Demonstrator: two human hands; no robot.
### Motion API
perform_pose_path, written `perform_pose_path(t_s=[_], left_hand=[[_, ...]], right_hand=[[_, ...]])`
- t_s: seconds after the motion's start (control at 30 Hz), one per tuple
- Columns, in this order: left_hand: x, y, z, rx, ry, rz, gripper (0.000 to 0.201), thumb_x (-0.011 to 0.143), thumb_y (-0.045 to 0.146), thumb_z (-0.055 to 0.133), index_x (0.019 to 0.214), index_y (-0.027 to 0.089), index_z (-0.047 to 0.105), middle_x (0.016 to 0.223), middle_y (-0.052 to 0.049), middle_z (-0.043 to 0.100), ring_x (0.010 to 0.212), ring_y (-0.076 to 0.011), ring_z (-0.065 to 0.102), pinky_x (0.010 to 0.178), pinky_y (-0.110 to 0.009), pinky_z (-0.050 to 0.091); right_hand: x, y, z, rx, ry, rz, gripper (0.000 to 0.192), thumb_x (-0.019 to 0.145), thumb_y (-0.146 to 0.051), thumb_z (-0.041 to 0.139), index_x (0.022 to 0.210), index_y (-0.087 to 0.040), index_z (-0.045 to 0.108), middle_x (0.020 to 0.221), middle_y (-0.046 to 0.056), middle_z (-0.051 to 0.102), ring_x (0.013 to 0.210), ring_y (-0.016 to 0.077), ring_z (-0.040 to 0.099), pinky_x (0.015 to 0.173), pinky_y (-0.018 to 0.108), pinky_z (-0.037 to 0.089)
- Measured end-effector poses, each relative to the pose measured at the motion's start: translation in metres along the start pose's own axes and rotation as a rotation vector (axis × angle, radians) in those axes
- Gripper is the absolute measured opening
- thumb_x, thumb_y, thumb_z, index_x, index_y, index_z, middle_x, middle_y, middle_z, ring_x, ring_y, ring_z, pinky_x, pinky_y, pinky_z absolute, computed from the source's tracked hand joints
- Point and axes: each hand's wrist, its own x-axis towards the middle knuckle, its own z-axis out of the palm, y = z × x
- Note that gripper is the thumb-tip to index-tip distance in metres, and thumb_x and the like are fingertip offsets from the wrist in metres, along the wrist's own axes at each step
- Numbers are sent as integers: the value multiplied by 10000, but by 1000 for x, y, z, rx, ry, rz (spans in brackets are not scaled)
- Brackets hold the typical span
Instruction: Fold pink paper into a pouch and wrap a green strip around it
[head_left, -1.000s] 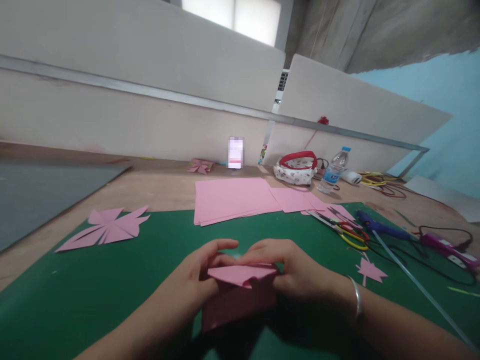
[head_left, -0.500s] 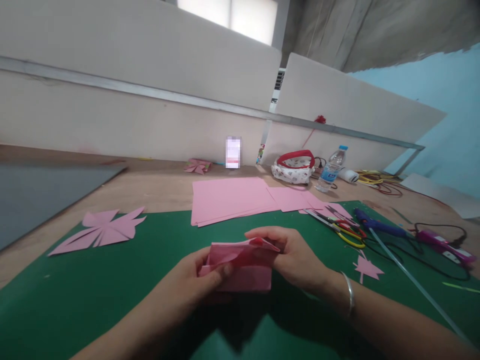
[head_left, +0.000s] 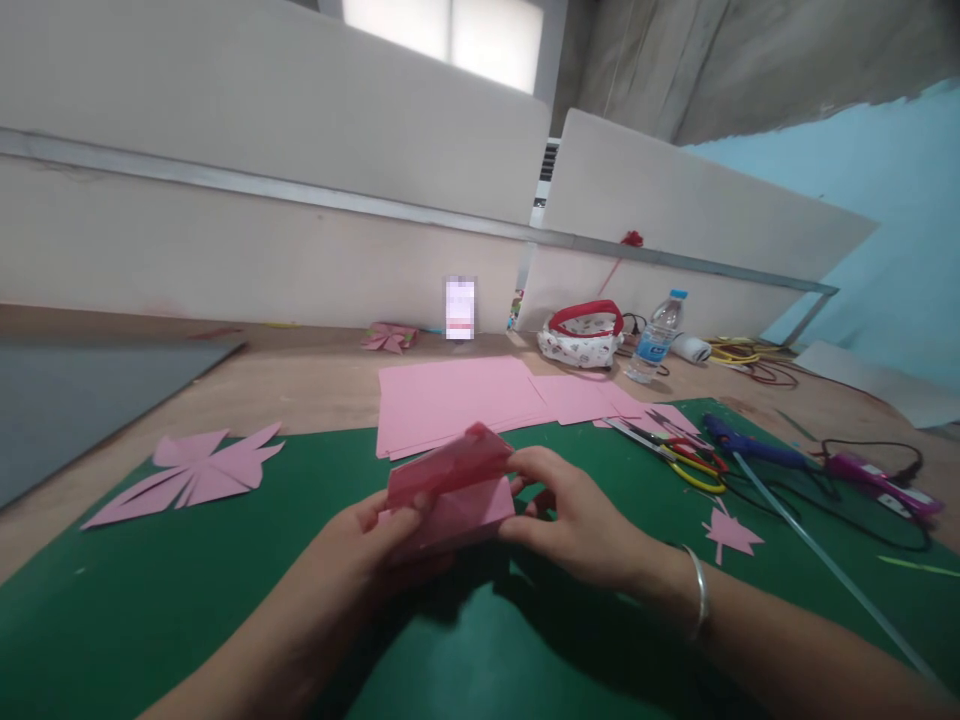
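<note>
Both hands hold one folded pink paper piece raised a little above the green cutting mat. My left hand grips its lower left corner with thumb on top. My right hand pinches its right edge; a silver bangle sits on that wrist. The paper is tilted, its left end lower than its right.
A pink cut paper flower shape lies at the mat's left. A stack of pink sheets lies ahead. Scissors, a blue glue gun, a small pink scrap, a water bottle and a pouch are at right.
The folded pink paper has been lifted off the mat and turned, going from lying flat under both hands to being held up and tilted between them.
</note>
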Motion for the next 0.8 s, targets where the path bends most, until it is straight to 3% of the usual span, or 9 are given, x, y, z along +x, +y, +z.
perform_pose_path(t_s=[0.13,0.33,0.4,0.53,0.6,0.7,0.8], left_hand=[[1,-4,1,30,-37,46,511,672,435,797,1099,176,684,1008,-104,748,992,-266,667,875,-342,510],[5,-11,-4,119,-59,103,710,603,328,850,1249,178,597,808,-83,736,627,-177,626,561,-267,474],[5,-13,-4,147,-49,123,765,591,334,852,1285,192,564,774,-65,722,604,-166,604,531,-252,455],[5,-14,-1,180,-4,134,552,638,385,808,1122,162,662,856,-89,735,685,-189,625,580,-260,475],[4,-14,0,221,22,125,418,657,422,790,954,138,718,768,-80,730,625,-173,602,544,-244,451],[4,-13,1,221,66,115,376,629,452,806,826,140,734,661,-52,704,544,-149,553,483,-227,404],[1,-12,4,216,115,127,364,590,438,839,798,156,741,682,-32,717,596,-142,567,534,-217,430]], right_hand=[[0,5,4,-18,18,-2,275,731,-162,711,1001,-180,662,1045,64,572,924,179,574,691,270,503],[1,6,7,72,38,9,303,735,-150,704,1032,-185,660,1028,54,585,925,181,572,724,285,517],[2,6,8,68,40,4,306,735,-138,696,1035,-189,666,1001,48,597,900,175,574,721,285,514],[2,6,10,56,45,-17,312,737,-119,686,1041,-190,675,969,47,614,874,172,580,739,297,514],[1,5,12,71,45,-26,271,744,-138,691,1012,-182,684,975,54,621,889,181,587,750,306,516],[0,3,13,118,48,-29,268,740,-165,709,1006,-181,682,1000,60,640,901,188,604,755,308,520],[1,4,15,203,84,-21,280,721,-132,691,997,-175,669,943,44,669,845,172,619,736,300,518]])
